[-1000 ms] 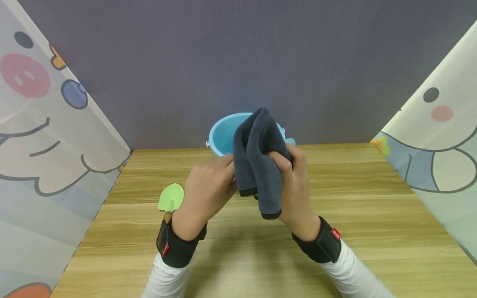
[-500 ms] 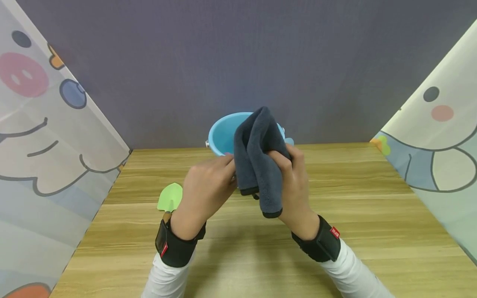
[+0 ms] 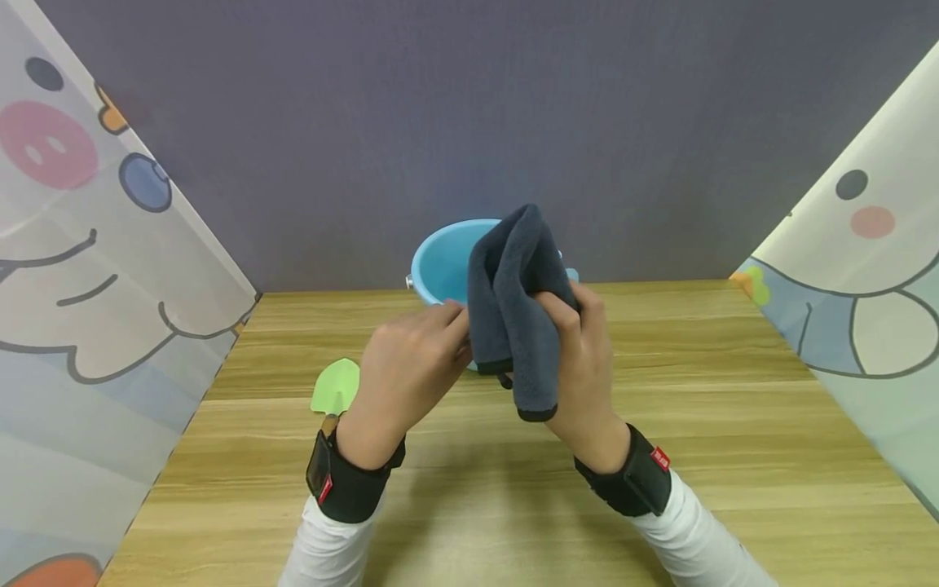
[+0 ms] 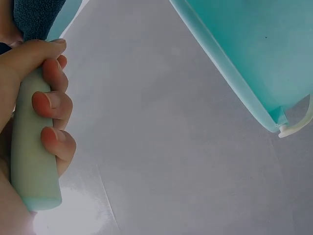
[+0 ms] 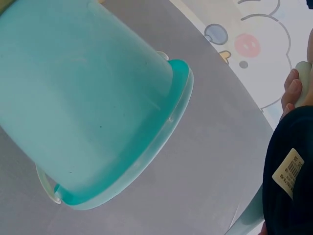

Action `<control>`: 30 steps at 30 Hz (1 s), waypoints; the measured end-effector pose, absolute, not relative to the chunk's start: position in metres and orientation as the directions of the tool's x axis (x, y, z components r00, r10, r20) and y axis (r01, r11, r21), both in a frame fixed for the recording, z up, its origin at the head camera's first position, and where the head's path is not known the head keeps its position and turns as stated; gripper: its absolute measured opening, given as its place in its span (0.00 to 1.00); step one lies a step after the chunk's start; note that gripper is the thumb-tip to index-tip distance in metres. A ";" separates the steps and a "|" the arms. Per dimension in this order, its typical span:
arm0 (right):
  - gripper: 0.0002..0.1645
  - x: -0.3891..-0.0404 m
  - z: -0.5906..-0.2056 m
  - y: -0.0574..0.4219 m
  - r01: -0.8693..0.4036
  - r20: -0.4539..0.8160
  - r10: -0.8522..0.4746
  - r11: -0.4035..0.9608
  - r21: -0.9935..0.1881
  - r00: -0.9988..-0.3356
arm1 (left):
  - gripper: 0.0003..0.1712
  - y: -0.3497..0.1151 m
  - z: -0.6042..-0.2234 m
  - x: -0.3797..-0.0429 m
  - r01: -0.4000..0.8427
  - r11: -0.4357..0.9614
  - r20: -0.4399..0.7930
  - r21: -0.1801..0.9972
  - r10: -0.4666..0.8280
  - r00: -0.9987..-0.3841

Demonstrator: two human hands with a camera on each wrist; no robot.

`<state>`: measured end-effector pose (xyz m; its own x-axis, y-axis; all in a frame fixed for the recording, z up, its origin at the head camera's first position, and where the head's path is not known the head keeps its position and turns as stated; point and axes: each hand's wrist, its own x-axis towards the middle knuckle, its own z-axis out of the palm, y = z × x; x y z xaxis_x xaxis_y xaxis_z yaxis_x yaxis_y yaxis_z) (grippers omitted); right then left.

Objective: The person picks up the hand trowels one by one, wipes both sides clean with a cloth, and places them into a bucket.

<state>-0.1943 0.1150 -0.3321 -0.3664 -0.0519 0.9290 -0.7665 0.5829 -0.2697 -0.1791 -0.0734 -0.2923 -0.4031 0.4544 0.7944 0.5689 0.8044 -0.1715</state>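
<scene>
My left hand [image 3: 414,367] grips the thick, pale green handle [image 4: 36,142] of a tool, fingers wrapped round it in the left wrist view. Dark blue-grey cloth [image 3: 517,318] is bunched around the tool beyond that grip, and my right hand [image 3: 583,367] holds it there. Past the cloth a light blue part [image 5: 247,215] sticks out in the right wrist view. Most of the tool is hidden, so I cannot tell its kind. A white label [image 5: 289,171] shows on the cloth.
Behind the hands a light blue bucket [image 3: 443,265] stands at the table's back edge. A toy shovel [image 3: 336,387] with a light green blade lies left of my left hand. A grey panel [image 3: 469,106] rises behind, with cartoon-printed sheets at both sides.
The cloth and my right fingers have shifted slightly right and up over the last half second. My left hand keeps its grip nearly in place.
</scene>
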 end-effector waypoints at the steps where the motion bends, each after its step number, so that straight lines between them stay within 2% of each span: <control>1: 0.30 -0.194 -0.331 0.115 -0.765 0.927 -0.054 0.584 -0.272 -0.370 | 0.14 -0.073 -0.292 -0.179 0.570 0.803 0.795 -0.174 0.456 -0.400; 10: 0.30 -0.196 -0.328 0.117 -0.768 0.933 -0.072 0.592 -0.244 -0.352 | 0.15 -0.075 -0.291 -0.179 0.570 0.803 0.796 -0.177 0.457 -0.397; 30: 0.31 -0.198 -0.326 0.121 -0.779 0.937 -0.046 0.571 -0.260 -0.347 | 0.13 -0.077 -0.289 -0.177 0.553 0.811 0.789 -0.189 0.461 -0.406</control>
<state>-0.1979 0.1208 -0.3261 -0.3472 -0.0464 0.9366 -0.7785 0.5711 -0.2603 -0.1771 -0.0767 -0.2889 -0.4063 0.4607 0.7891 0.5535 0.8112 -0.1886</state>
